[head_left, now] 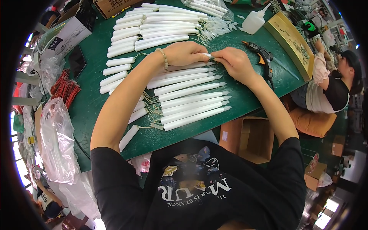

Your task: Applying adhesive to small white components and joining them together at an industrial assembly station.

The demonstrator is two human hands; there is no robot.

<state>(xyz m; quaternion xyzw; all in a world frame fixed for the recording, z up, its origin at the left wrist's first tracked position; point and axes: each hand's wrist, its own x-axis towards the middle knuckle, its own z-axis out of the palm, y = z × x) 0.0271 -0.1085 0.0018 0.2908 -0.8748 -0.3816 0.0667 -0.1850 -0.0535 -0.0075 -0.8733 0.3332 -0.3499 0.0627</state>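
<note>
Left hand (188,53) grasps a white candle-shaped stick (207,55) above the green table (245,99), while the right hand (234,63) pinches at its tip. Taking the hands as centre, a row of white candles (193,99) crowds seven o'clock and a glue gun (263,57) limits room at three. Bare tabletop opens at five o'clock, narrowing to the near edge.
</note>
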